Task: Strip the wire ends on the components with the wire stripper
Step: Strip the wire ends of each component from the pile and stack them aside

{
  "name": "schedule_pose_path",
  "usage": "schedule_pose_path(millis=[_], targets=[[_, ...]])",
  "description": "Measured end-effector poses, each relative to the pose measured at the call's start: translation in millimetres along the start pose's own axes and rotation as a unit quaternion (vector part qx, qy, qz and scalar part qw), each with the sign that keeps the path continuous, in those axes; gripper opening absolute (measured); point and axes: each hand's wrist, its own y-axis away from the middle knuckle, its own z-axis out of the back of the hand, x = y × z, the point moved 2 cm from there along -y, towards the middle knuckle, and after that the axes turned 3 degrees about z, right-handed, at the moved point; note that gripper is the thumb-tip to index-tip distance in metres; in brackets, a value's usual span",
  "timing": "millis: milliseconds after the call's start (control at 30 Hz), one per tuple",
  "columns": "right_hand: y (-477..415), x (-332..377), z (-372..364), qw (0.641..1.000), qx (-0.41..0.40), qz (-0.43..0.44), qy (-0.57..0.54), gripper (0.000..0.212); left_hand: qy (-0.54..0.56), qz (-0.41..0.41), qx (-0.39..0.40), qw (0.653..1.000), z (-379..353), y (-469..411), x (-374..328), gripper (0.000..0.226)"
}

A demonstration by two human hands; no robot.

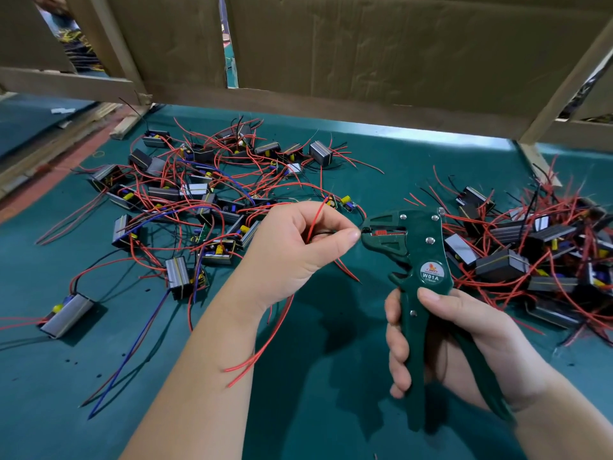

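While the left hand point(298, 250) pinches a thin black wire point(321, 232) between thumb and forefinger, its other fingers curl round a red wire point(316, 214) that rises above the knuckles. More red wire hangs out below this hand and trails past the wrist toward the person. The black wire's tip reaches from the thumb tip straight into the jaws of the wire stripper point(421, 260), just to the right of the left hand.

The right hand point(464, 336) grips the green tool's two handles, fingers wrapped round the front one and thumb laid across the body below the round label. The tool stands nearly upright, with its head above the right hand and pointing toward the left hand.

Beyond and to the left of the left hand lies a spread of components point(195, 194) with red, black and blue leads. A denser heap of components point(530, 260) lies just right of the stripper's head, above the right hand.

Both piles rest on the green table point(315, 376). A cardboard wall point(398, 44) stands far beyond both hands.
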Motion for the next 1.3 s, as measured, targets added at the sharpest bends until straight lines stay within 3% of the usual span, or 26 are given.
schedule_pose_path(millis=[100,267,433,600,767,1000,1100,1200,1300], targets=[[-1.8,-3.3,-2.2,0.999,-0.046,0.024,0.001,0.042,0.002,0.004,-0.002,1.000,-1.6,-1.4,2.4,0.004],[-5.7,-3.1,-1.3,0.980,-0.191,0.044,0.043,0.033,-0.026,0.046,0.005,0.999,-2.3,-3.7,10.8,0.020],[-3.6,4.8,0.0,0.978,-0.201,0.046,0.036,0.030,0.000,0.085,0.019,0.996,-8.0,-5.2,18.7,0.025],[-1.9,3.8,0.6,0.979,-0.196,0.043,0.024,0.029,-0.060,0.104,0.093,0.988,-7.0,-3.0,27.7,0.016],[-2.1,4.9,0.6,0.981,-0.188,0.047,0.009,0.028,-0.050,0.077,-0.034,0.995,-7.3,-6.5,22.7,0.011],[-2.4,2.6,2.6,0.985,-0.153,0.070,0.041,0.022,0.043,0.071,-0.069,0.994,-16.4,-4.7,17.0,0.025],[-1.7,5.6,4.6,0.984,-0.132,0.111,0.040,0.030,0.079,0.050,-0.138,0.986,-5.7,-7.8,14.1,0.031],[1.9,12.9,9.2,0.980,-0.138,0.139,0.022,0.031,0.079,0.027,-0.176,0.981,8.2,-9.0,10.8,0.029],[2.6,16.0,13.1,0.976,-0.167,0.140,0.008,0.021,0.055,0.010,-0.167,0.984,10.2,-8.3,9.7,0.024]])
